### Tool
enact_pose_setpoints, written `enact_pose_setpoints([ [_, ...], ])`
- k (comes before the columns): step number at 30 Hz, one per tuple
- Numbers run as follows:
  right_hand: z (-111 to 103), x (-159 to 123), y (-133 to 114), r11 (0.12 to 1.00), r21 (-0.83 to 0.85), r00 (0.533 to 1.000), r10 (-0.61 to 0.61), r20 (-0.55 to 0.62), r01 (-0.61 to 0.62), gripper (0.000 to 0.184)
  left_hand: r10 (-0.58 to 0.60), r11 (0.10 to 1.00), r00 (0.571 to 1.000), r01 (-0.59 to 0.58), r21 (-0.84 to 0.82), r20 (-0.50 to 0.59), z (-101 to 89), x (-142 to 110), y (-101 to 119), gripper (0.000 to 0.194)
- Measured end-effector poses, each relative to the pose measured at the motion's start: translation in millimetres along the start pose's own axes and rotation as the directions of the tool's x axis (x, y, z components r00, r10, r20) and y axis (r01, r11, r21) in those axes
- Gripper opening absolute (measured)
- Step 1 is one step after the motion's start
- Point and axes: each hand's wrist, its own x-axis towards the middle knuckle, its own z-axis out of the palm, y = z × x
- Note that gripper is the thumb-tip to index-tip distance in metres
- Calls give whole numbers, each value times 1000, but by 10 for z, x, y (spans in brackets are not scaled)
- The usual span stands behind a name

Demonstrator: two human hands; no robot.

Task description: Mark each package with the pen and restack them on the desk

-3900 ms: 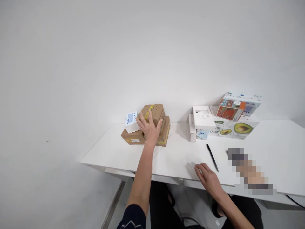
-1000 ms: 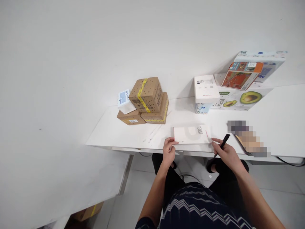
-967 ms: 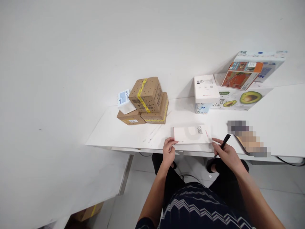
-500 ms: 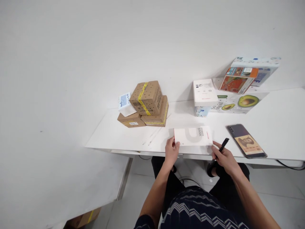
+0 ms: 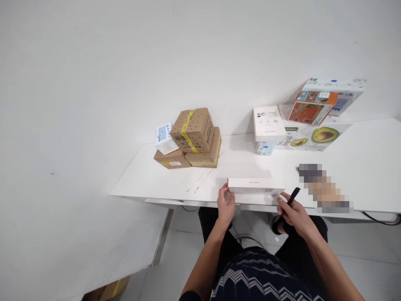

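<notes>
Near the front edge of the table, a white power bank box (image 5: pixel 255 183) stands tipped so that a narrow side with small red print faces up. The fingers of my left hand (image 5: pixel 226 205) are closed on its left end, thumb in front. My right hand (image 5: pixel 292 211) grips a black pen (image 5: pixel 294 193) that slants up between thumb and fingers. Its fingertips also touch the box's right end. Which fingers bear on the box there is partly hidden.
Brown cartons with yellow tape (image 5: pixel 192 130) and a small white-blue box (image 5: pixel 165 139) are stacked at left. A white box (image 5: pixel 268 123) sits on a blue-patterned one at the wall. Beside it are an avocado-printed box (image 5: pixel 313 137), an orange picture box (image 5: pixel 310 113) and a blurred phone (image 5: pixel 326 189).
The power bank box has turned between my hands: its broad printed face was up, now a narrow side is. Both hands have shifted slightly, and the pen stays in the right one.
</notes>
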Motion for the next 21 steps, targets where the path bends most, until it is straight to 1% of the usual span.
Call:
enact_pose_setpoints([
  [4,-39,-23,-78,1000,21,1000,-20,0,20,72,28,998,999,-30,57,30,-32,27,142,22],
  [7,-89,-1,-103,999,22,999,-45,11,45,66,24,992,997,-33,124,74,-46,51,243,21],
  [10,-143,52,-80,998,26,999,-49,5,49,64,22,979,993,-44,197,112,-36,57,271,18],
  [12,-182,75,-88,998,51,999,-33,1,32,64,35,975,994,-57,217,105,-26,52,263,17],
  [14,-226,62,-174,992,119,999,-36,-34,40,59,53,972,995,-69,227,79,-22,43,256,17],
  [16,-271,4,-364,965,229,985,-100,-138,130,46,84,964,995,-94,247,50,-18,36,257,15],
  [17,-290,-38,-493,935,289,967,-150,-205,206,38,105,960,994,-113,257,43,-13,33,259,14],
  [19,-312,-134,-779,847,379,912,-260,-318,373,24,149,950,988,-156,269,45,11,22,257,13],
  [21,-296,-212,-1027,738,436,849,-371,-375,515,30,201,940,977,-211,268,66,51,-3,240,11],
])
